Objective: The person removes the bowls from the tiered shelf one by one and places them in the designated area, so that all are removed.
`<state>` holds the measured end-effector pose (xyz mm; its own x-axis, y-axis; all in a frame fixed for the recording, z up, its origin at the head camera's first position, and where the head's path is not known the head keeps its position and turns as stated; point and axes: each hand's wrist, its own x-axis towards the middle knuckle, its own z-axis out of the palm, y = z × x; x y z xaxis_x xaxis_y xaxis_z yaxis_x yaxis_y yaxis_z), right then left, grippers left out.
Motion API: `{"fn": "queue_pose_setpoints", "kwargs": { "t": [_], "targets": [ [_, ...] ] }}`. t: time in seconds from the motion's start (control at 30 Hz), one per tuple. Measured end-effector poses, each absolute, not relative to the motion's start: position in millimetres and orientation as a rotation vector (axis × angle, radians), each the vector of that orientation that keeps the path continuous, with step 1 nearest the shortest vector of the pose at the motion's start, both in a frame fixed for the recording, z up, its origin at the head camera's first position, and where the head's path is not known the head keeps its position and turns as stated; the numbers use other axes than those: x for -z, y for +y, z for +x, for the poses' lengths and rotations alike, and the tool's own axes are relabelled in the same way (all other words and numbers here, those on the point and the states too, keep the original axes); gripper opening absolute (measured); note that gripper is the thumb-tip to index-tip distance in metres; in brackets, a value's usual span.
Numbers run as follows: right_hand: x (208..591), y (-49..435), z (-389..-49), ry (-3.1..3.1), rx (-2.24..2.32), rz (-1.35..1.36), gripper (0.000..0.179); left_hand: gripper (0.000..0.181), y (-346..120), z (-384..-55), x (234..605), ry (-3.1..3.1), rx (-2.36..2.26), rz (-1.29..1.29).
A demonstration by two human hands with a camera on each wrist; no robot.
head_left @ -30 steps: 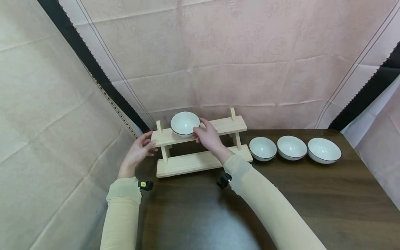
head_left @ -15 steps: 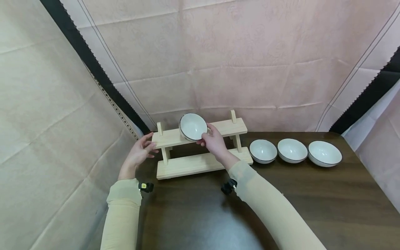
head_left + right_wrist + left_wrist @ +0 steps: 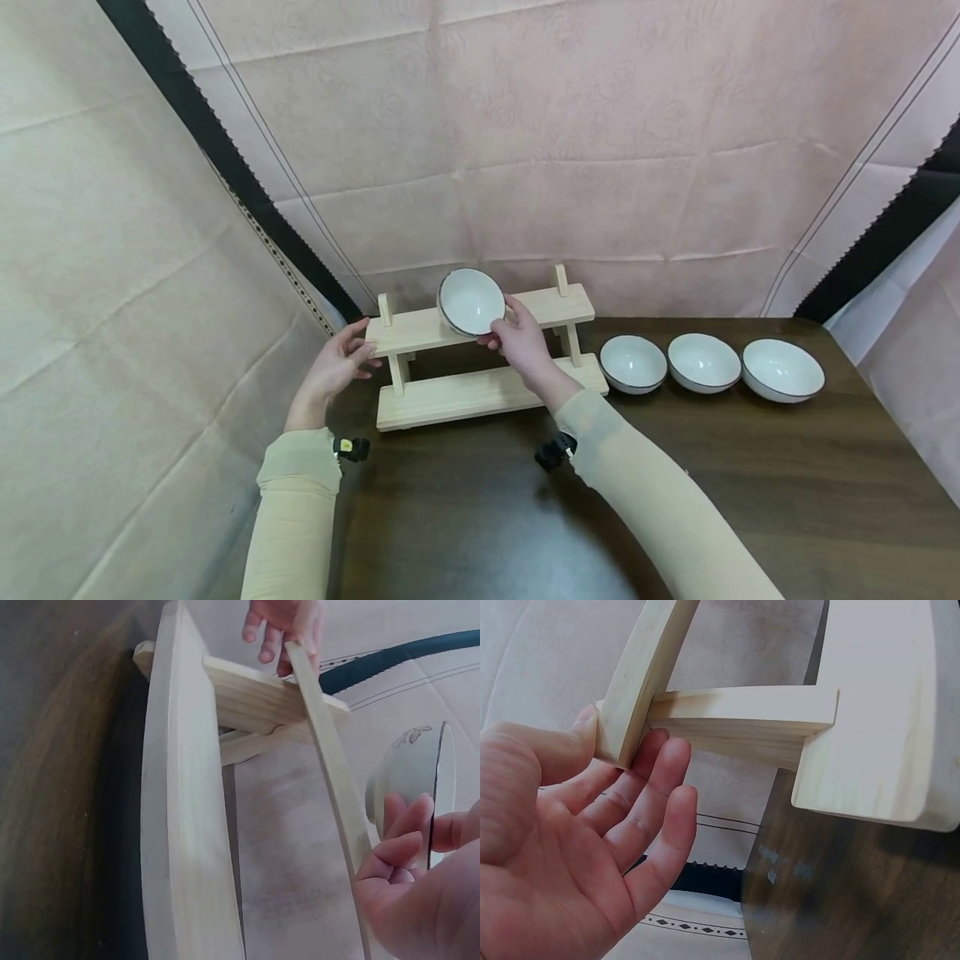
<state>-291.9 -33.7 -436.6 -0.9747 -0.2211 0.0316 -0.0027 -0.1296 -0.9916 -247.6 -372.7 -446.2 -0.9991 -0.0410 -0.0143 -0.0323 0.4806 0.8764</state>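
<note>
My right hand (image 3: 522,343) pinches the right rim of a white bowl (image 3: 471,302) with a thin dark edge. The bowl is tilted, its inside facing me, over the upper board of a two-tier wooden rack (image 3: 480,395). In the right wrist view the bowl (image 3: 411,771) shows a small printed pattern outside; whether its foot touches the board cannot be told. My left hand (image 3: 335,371) holds the upper board's left end. In the left wrist view, the thumb lies on one face of the board (image 3: 635,690) and curled fingers on the other.
Three similar bowls stand in a row right of the rack: a near one (image 3: 633,364), a middle one (image 3: 703,363) and a far one (image 3: 782,370). They rest on a dark wooden table (image 3: 465,517). Pale cloth (image 3: 570,125) hangs behind and at the sides.
My right hand has moved the bowl to the right along the upper board and tilted it towards me. The left hand stays on the board's end.
</note>
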Motion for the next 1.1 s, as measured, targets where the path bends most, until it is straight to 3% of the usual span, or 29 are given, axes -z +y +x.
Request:
{"fn": "queue_pose_setpoints", "kwargs": {
  "t": [1.1],
  "targets": [
    [464,160,-263,2.087,2.068,-0.341,0.067,0.065,-370,-251,448,-2.676,1.614,0.098]
  ]
}}
